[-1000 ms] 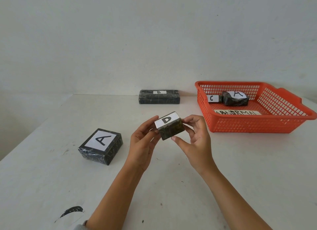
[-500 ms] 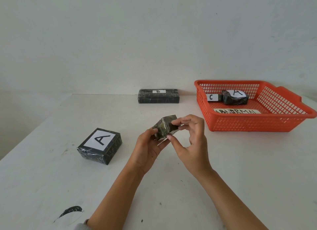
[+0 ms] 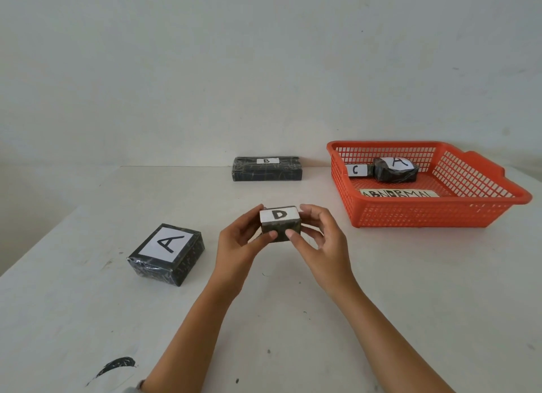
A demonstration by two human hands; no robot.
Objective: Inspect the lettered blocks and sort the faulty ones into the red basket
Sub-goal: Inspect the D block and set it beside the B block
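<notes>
A small dark block with a white D label [image 3: 280, 220] is held above the table between both hands, label up. My left hand [image 3: 237, 246] grips its left side, thumb on the front face. My right hand [image 3: 321, 243] grips its right side, thumb also on the front. A larger dark block marked A [image 3: 167, 253] lies on the table to the left. A long flat block marked B [image 3: 267, 168] lies at the back. The red basket [image 3: 425, 215] at the right holds a crumpled block marked A [image 3: 394, 169] and a block marked C [image 3: 356, 170].
A white paper strip reading ABNORMAL [image 3: 399, 193] lies inside the basket. The white table [image 3: 410, 290] meets a plain wall at the back; its left edge runs diagonally. A black smear [image 3: 115, 364] marks the table near the front left.
Both hands turned the D block over, showing its dark underside, then back so the D label faces up again, level. Nothing else moved.
</notes>
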